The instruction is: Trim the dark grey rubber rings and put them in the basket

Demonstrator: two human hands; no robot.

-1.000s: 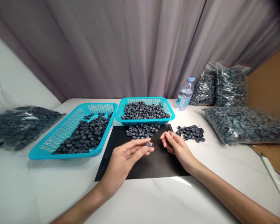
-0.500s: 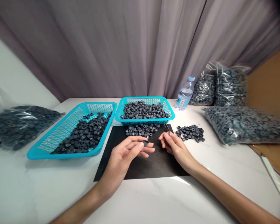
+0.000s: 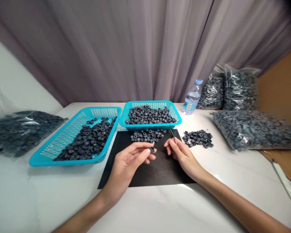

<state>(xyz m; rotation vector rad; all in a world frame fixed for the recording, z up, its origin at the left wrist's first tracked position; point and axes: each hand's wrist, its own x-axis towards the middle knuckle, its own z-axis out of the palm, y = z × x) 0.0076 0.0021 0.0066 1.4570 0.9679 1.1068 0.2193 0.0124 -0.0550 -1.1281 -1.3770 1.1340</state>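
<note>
Between thumb and fingers my left hand [image 3: 132,161] pinches a small dark grey ring-shaped piece [image 3: 152,149], held above the black mat [image 3: 157,173]. My right hand [image 3: 181,155] is closed round a pair of tweezers [image 3: 172,136], whose thin tips point up and away from me. The two hands are a short gap apart. Just beyond them, a heap of the same grey pieces [image 3: 145,136] lies on the mat's far part. To the right of my right hand, a smaller pile of grey pieces [image 3: 199,138] rests on the white table.
Two turquoise baskets, one at left [image 3: 70,163] and one at the back [image 3: 150,125], hold many grey pieces. A water bottle [image 3: 192,98] stands behind the small pile. Filled clear bags lie at far left [image 3: 26,129] and right [image 3: 254,131]. Grey curtain [image 3: 111,48] hangs behind.
The piece in my left hand has turned a little, with the fingers curling closer round it. My right hand has shifted slightly left, and the tweezers' tips look closer together.
</note>
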